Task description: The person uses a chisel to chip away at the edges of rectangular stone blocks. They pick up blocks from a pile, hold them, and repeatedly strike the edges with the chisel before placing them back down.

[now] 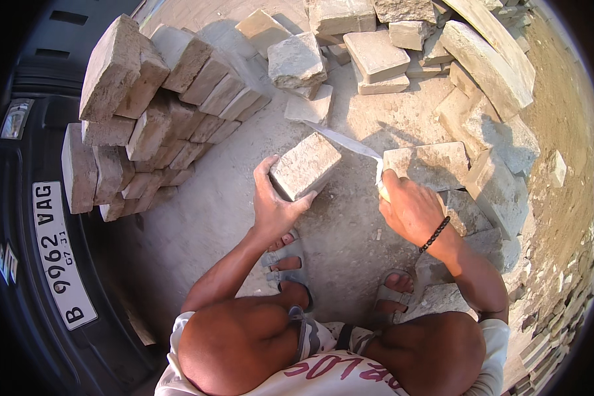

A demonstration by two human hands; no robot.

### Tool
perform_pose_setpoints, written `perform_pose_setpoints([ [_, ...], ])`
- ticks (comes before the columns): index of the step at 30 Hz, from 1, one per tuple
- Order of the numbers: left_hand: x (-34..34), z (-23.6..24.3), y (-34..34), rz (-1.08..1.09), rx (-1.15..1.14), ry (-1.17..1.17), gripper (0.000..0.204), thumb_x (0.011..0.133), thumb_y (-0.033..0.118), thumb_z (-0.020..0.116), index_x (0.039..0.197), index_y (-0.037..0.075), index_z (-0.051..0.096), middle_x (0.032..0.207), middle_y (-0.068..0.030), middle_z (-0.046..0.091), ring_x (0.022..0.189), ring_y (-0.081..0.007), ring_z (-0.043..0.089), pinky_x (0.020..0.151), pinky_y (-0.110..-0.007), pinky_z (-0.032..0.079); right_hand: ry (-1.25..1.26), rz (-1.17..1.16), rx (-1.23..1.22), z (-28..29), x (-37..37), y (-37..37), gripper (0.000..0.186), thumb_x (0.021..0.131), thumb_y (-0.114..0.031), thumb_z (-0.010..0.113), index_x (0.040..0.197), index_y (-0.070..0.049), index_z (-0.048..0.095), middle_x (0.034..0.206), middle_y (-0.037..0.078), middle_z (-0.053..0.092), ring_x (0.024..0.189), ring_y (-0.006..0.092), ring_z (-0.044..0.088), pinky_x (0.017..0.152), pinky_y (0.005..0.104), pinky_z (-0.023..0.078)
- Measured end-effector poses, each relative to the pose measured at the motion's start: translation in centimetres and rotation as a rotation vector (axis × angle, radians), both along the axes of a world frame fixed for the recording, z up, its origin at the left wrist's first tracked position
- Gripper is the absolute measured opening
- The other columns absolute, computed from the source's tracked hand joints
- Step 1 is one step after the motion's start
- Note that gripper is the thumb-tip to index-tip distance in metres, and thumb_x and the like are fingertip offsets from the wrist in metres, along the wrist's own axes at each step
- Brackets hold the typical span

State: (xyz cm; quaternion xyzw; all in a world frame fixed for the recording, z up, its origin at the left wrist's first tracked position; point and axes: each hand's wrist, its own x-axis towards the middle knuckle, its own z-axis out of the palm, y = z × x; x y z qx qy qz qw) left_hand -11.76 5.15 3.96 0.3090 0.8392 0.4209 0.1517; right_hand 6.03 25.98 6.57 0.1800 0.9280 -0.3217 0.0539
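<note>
My left hand (275, 206) is closed around a pale, rough-faced brick (306, 165), thumb on its near side and fingers at its left end. The brick is held above the dusty ground, slightly tilted. In my right hand (412, 210) is the handle of what looks like a trowel (344, 140). Its long, thin metal blade points up and left, past the far side of the brick, and is seen nearly edge-on. A flat brick (429, 164) lies just beyond my right hand, and a dark bead bracelet (434, 235) circles that wrist.
A stepped stack of bricks (158, 125) rises on the left, beside a dark vehicle (20, 165) with a number plate. Loose bricks (376, 56) lie at the back. Broken slabs (498, 191) line the right. My sandalled feet (287, 264) are below my hands.
</note>
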Motion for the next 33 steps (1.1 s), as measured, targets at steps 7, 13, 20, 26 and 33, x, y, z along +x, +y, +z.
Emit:
perform_pose_setpoints([
  [7, 0.4, 0.1, -6.6, 0.043, -0.162, 0.036, 0.090, 0.069, 0.018, 0.086, 0.137, -0.002, 0.031, 0.123, -0.0167, 0.044, 0.118, -0.0263, 0.048, 0.101, -0.040, 0.041, 0.151, -0.060, -0.697, -0.5, 1.1, -4.9, 0.032, 0.090, -0.020, 0.061, 0.106, 0.004, 0.051, 0.084, 0.030, 0.064, 0.081, 0.0491, 0.063, 0.069, 0.0519, 0.049],
  [13, -0.1, 0.4, -7.7, 0.123, -0.145, 0.040, 0.088, 0.070, 0.022, 0.087, 0.135, -0.005, 0.035, 0.124, -0.0195, 0.046, 0.118, -0.0294, 0.049, 0.102, -0.041, 0.040, -0.143, -0.043, -0.501, -11.8, 0.7, -6.8, 0.035, 0.089, -0.023, 0.060, 0.110, 0.004, 0.051, 0.084, 0.029, 0.066, 0.081, 0.0479, 0.064, 0.070, 0.0531, 0.050],
  [20, -0.8, 3.3, -6.7, -0.119, -0.266, 0.291, 0.094, 0.070, 0.023, 0.087, 0.143, -0.001, 0.034, 0.131, -0.0209, 0.044, 0.124, -0.0360, 0.046, 0.107, -0.045, 0.037, -0.007, 0.041, -0.590, -6.2, -1.0, -7.1, 0.033, 0.087, -0.021, 0.060, 0.108, 0.004, 0.054, 0.080, 0.029, 0.065, 0.079, 0.0489, 0.064, 0.069, 0.0539, 0.050],
  [26, -1.1, 5.5, -2.5, -0.275, -0.625, 0.389, 0.089, 0.071, 0.022, 0.086, 0.146, 0.015, 0.039, 0.128, -0.0229, 0.050, 0.119, -0.0435, 0.053, 0.102, -0.050, 0.045, -0.219, -0.035, -0.629, -11.3, -0.9, -6.2, 0.038, 0.085, -0.020, 0.058, 0.113, 0.006, 0.055, 0.093, 0.031, 0.065, 0.090, 0.0472, 0.064, 0.079, 0.0507, 0.050],
  [33, -6.4, 3.3, -8.3, 0.061, -0.373, 0.153, 0.090, 0.073, 0.030, 0.084, 0.144, 0.001, 0.037, 0.136, -0.0208, 0.050, 0.125, -0.0323, 0.052, 0.102, -0.041, 0.044, -0.008, -0.275, -0.705, -9.8, 0.8, -5.6, 0.037, 0.088, -0.020, 0.059, 0.115, 0.005, 0.053, 0.091, 0.028, 0.063, 0.081, 0.0399, 0.061, 0.074, 0.0451, 0.048],
])
